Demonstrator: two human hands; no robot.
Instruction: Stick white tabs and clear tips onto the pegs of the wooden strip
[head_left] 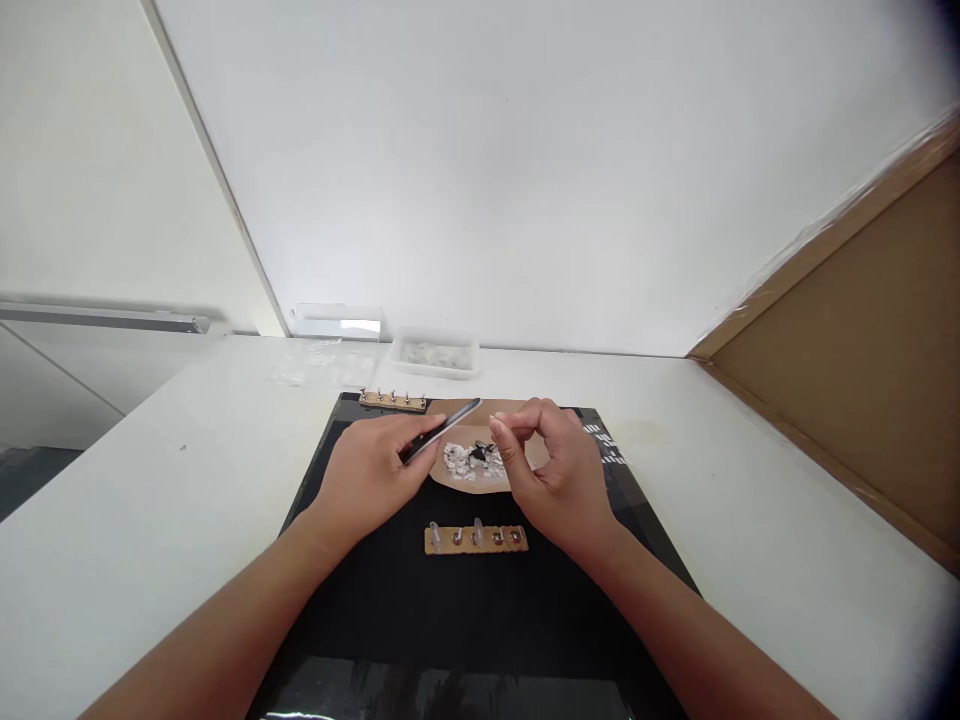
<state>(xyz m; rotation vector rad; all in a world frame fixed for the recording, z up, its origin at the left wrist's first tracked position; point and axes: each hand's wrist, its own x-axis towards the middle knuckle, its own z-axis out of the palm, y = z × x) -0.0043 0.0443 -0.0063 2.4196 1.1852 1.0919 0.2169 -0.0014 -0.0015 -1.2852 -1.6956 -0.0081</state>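
The left hand (pixel 371 470) grips a nail file (pixel 442 431), slanted up and to the right, its tip over the brown paper sheet (pixel 525 455). The right hand (pixel 559 470) is pinched at thumb and forefinger on something very small, probably an artificial nail, too small to tell for certain. Both hands hover above the black mat (pixel 375 600) on the white surface (pixel 150 520).

A pile of small pale pieces (pixel 469 460) lies on the paper between the hands. Nearer the person sits a wooden strip (pixel 476 539) with a few nail tips standing on it; a second strip (pixel 393 401) lies at the mat's far edge.

To file well, the pinched piece likely needs a firm hold close to its edge, with the file kept over the paper so dust falls there. Light, even passes would help.
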